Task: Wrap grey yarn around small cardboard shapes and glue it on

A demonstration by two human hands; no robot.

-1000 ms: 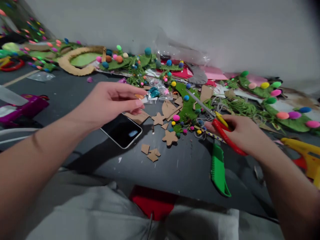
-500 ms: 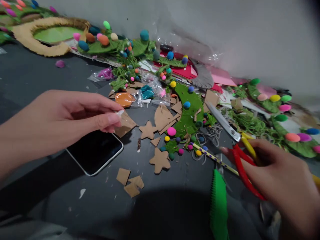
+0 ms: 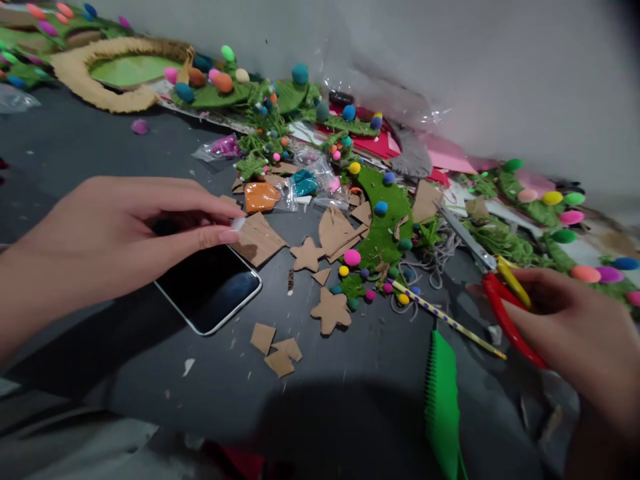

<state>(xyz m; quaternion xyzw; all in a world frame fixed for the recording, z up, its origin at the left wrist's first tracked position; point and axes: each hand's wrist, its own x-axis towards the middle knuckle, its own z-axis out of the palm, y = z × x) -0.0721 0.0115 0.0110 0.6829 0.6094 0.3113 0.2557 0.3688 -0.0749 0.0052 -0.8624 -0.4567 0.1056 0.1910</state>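
Observation:
My left hand point(image 3: 150, 220) pinches a small white scrap point(image 3: 239, 224) between thumb and fingertips, above a phone point(image 3: 210, 287) with a dark screen and a pale rim. My right hand point(image 3: 575, 327) grips scissors point(image 3: 505, 293) with red and yellow handles, their blades pointing up and left. Below the scissors lie a dotted yellow pencil point(image 3: 450, 321) and a green comb-edged strip point(image 3: 443, 400). Between the hands are star-shaped cardboard cutouts point(image 3: 331, 311) and a green crescent point(image 3: 387, 220) with coloured balls on it.
Small cardboard scraps point(image 3: 277, 350) lie near me on the dark table point(image 3: 225, 400). Along the wall stand a tan ring point(image 3: 105, 93), green leaf shapes with coloured balls point(image 3: 210, 95), plastic bags point(image 3: 263, 197) and red paper point(image 3: 367, 143). Green yarn point(image 3: 505, 237) is heaped at right.
The view has shifted slightly, so the table's things appear farther right. My right hand has moved a little right with the scissors. My left hand keeps its pinch, slightly farther left over the phone.

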